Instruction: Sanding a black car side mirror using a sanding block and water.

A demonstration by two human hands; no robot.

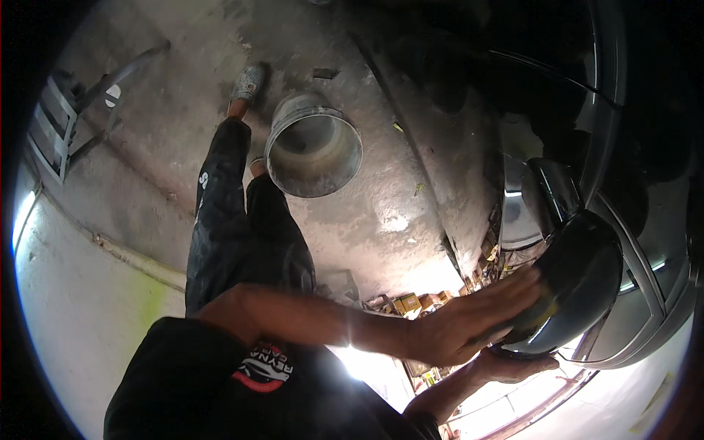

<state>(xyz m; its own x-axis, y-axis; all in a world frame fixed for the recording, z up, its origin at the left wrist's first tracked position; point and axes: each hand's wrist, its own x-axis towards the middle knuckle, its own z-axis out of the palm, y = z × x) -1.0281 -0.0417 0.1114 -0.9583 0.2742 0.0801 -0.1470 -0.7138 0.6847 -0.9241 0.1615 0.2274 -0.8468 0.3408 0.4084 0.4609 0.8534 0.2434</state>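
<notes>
My left arm reaches across my body to a glossy black car side mirror (576, 282) at the right. The stretched fingers of my left hand (477, 319) lie along the mirror's near side, slightly blurred. A yellowish patch shows on the dark surface by those fingertips; I cannot tell whether it is a thing or a reflection. From below, my right hand (517, 365) cups the mirror's lower edge, its fingers against the underside and its thumb hidden. The dark car body (653, 293) curves behind the mirror.
A grey bucket (315, 158) lies tipped on the concrete floor, its mouth facing me, close to my legs. A metal frame (62, 128) stands at the far left by a pale wall (88, 279). Boxes and clutter (411, 302) line the floor beyond my left forearm.
</notes>
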